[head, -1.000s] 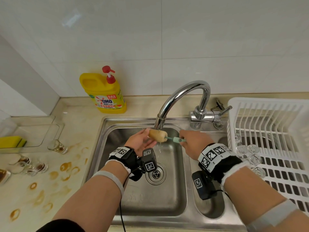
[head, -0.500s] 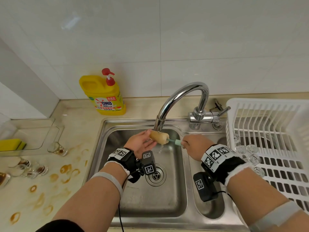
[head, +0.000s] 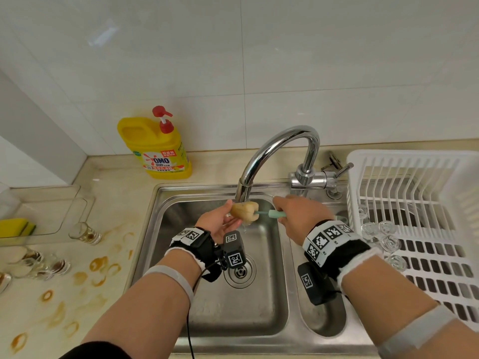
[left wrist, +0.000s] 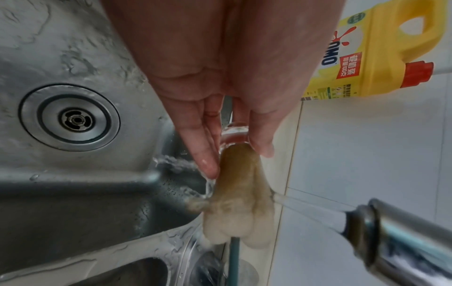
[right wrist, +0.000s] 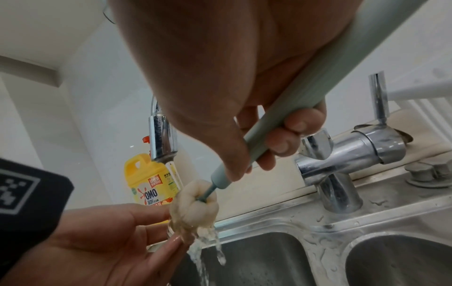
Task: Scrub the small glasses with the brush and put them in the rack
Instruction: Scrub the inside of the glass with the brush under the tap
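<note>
Over the sink, my left hand (head: 220, 224) pinches a small clear glass (left wrist: 233, 133) between thumb and fingers (left wrist: 203, 149), mouth turned to the right. The tan sponge head of the brush (head: 245, 212) is pushed into the glass and bulges out of its mouth (left wrist: 238, 193). My right hand (head: 298, 213) grips the pale green brush handle (right wrist: 305, 92). Water from the tap spout (left wrist: 391, 232) runs over the sponge head (right wrist: 195, 207) and drips into the basin. The glass is mostly hidden in the head view.
A white dish rack (head: 414, 177) stands right of the sink (head: 233, 307), with several clean small glasses (head: 381, 234) in it. Stained small glasses (head: 85, 234) and brown rings lie on the counter at left. A yellow soap bottle (head: 158, 149) stands behind, the chrome tap (head: 280, 149) overhead.
Both hands stay under the tap with the sponge head in the glass. The brush has shifted only slightly, and water keeps running over it.
</note>
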The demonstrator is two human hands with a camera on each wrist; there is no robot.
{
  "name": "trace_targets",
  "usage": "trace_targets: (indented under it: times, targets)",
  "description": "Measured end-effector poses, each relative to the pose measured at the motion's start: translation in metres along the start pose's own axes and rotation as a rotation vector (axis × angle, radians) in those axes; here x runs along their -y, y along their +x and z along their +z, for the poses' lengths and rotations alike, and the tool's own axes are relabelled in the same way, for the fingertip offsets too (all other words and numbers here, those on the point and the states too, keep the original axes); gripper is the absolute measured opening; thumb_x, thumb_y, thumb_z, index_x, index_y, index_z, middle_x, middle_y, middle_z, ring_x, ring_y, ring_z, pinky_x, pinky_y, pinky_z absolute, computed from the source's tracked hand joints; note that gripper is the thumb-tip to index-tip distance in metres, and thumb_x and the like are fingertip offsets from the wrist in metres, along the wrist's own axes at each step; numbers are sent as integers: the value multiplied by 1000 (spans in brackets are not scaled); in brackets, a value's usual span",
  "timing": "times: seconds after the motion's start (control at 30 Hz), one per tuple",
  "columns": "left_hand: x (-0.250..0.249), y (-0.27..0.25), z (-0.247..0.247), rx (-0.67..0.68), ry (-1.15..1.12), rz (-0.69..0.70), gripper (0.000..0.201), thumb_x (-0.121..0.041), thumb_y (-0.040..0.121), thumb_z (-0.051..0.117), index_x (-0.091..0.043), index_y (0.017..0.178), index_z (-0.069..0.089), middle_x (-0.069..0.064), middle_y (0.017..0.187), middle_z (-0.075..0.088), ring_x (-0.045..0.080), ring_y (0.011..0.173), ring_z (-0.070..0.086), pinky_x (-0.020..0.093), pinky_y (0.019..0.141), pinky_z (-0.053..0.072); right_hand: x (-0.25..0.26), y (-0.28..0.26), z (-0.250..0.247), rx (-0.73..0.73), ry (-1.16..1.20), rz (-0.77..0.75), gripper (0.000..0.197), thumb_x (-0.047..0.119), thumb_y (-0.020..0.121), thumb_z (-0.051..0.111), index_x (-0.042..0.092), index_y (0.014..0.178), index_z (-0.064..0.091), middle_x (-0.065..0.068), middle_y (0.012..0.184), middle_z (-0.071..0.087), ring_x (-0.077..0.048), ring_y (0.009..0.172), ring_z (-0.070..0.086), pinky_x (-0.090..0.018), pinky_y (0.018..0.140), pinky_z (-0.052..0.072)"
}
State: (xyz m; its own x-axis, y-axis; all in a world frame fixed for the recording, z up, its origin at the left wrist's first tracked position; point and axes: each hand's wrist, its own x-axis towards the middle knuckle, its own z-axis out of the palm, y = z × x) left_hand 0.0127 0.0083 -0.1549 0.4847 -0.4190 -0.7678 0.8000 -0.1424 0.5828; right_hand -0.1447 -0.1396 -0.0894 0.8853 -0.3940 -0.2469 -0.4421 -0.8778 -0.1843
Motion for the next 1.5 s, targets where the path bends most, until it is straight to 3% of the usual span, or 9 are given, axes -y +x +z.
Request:
trace_targets:
  times: [0.13, 0.33, 0.53, 0.67, 0.83, 1.03, 1.23, 1.4, 1.5]
  targets:
    - [-1, -1, -2, 14, 30, -11, 34, -31, 94, 66, 0, 109, 62, 24, 106, 68, 31, 106, 70, 35, 88, 59, 1, 1, 0, 4, -17, 9, 25, 24, 94, 55, 31, 91, 31, 3, 91, 51, -22, 78, 57, -37, 69, 51]
    - [-2, -6, -5, 53, -41, -26, 34, -12, 100, 57, -3, 133, 55, 30, 128, 59, 35, 107, 68, 37, 76, 63, -7, -1, 14, 124, 50, 102, 19, 37, 101, 39, 23, 93, 49, 0, 88, 62, -23, 81, 62, -39, 77, 54]
    - [-1, -3, -2, 21, -15, -20, 33, -21, 97, 62, 8, 113, 59, 28, 105, 68, 32, 88, 71, 37, 74, 62, -14, -8, 5, 73, 53, 110, 14, 36, 101, 44, 30, 104, 56, 6, 92, 60, -16, 82, 58, -31, 70, 46]
    - [3, 0, 1, -4, 32, -23, 38, -28, 93, 67, 6, 107, 59, 26, 95, 70, 28, 77, 72, 31, 54, 61, -10, -14, -1, 8, 7, 79, 12, 34, 98, 48, 30, 107, 55, 7, 94, 57, -18, 84, 57, -30, 67, 41]
    - [4, -3, 5, 50, 53, -16, 32, -25, 94, 65, 5, 105, 60, 26, 100, 70, 28, 84, 71, 30, 66, 62, -2, -12, -1, -32, -34, 48, 8, 29, 96, 50, 28, 96, 42, 6, 95, 52, -20, 78, 51, -31, 63, 41]
    - [8, -1, -1, 34, 64, 113, 33, -17, 91, 71, -3, 119, 61, 22, 100, 74, 30, 89, 75, 33, 72, 63, -6, -13, -3, 91, 82, 156, 9, 25, 94, 55, 31, 99, 52, 6, 91, 58, -15, 78, 57, -29, 64, 43]
    - [6, 2, 5, -10, 124, 252, 17, -5, 90, 71, -7, 106, 68, 18, 109, 71, 31, 98, 73, 43, 89, 59, -24, -28, -14, 119, 58, 338, 14, 28, 91, 57, 29, 104, 61, 5, 94, 63, -17, 84, 62, -38, 81, 56]
    - [6, -2, 2, -9, 439, 381, 29, -3, 82, 78, -12, 108, 69, 13, 112, 69, 27, 101, 71, 43, 89, 59, -33, -46, -19, 112, 87, 451, 20, 27, 94, 50, 21, 110, 61, -1, 101, 64, -20, 91, 63, -34, 78, 53]
    - [10, -10, 9, 26, 592, 492, 18, -12, 80, 82, -21, 91, 71, 8, 101, 74, 22, 96, 73, 37, 86, 60, -29, -52, -15, 115, 224, 453, 19, 23, 94, 50, 18, 106, 65, -1, 92, 65, -18, 84, 64, -35, 80, 57]
